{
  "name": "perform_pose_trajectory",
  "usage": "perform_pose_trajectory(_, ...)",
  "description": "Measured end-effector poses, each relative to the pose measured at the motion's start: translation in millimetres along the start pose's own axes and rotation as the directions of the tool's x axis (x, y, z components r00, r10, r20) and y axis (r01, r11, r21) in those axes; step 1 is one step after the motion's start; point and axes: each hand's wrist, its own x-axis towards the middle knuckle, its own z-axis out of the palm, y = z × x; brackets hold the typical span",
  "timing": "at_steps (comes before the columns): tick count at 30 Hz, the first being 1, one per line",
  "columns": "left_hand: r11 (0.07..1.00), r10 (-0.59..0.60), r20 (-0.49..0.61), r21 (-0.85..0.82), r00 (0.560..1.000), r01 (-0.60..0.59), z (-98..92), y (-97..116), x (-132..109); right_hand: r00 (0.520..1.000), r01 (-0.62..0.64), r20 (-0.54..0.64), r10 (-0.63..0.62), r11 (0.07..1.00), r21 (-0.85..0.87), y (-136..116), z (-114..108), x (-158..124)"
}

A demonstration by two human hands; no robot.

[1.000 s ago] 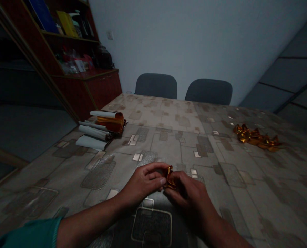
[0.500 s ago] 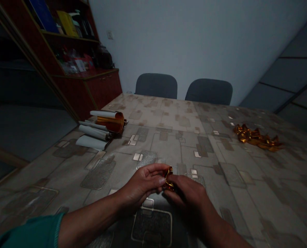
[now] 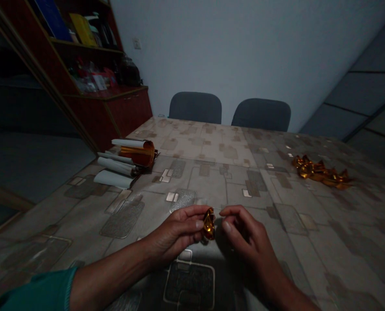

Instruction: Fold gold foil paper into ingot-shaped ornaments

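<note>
"Head view: clamped on what?"
"Pinching a gold foil piece (image 3: 208, 224) in the left hand (image 3: 176, 226), long axis upward in view."
"And with the right hand (image 3: 250, 237)?"
"Just right of the foil, not touching, with thumb and forefinger slightly apart."

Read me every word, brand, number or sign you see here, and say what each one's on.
No text can be read anywhere.
Gold foil piece in the left hand: no lettering visible.
Stacked sheets, folded gold pieces: none visible.
Yellow item, blue item and bagged things in the cabinet: too dark and blurred to tell.
</note>
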Motion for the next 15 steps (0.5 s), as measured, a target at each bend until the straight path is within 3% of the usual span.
perform_pose_trajectory(3, 1.000, 0.004, 0.051, 0.014, 0.999, -0.005, -1.1, -1.3, -0.3, 0.982, -0.175, 0.117, 0.148, 0.948, 0.266, 4.8, 4.3, 1.4)
perform_pose_trajectory(6, 0.999, 0.002, 0.088, 0.053, 0.996, -0.007, -1.2, -2.5, -0.9, 0.955, -0.279, 0.199, 0.219, 0.890, 0.361, 12.7, 10.4, 3.1)
perform_pose_trajectory(15, 0.989, -0.017, 0.113, 0.151, 0.993, 0.000, -0.5, -2.9, -1.1, 0.952, -0.306, 0.163, 0.261, 0.856, 0.417, 17.9, 18.7, 5.4)
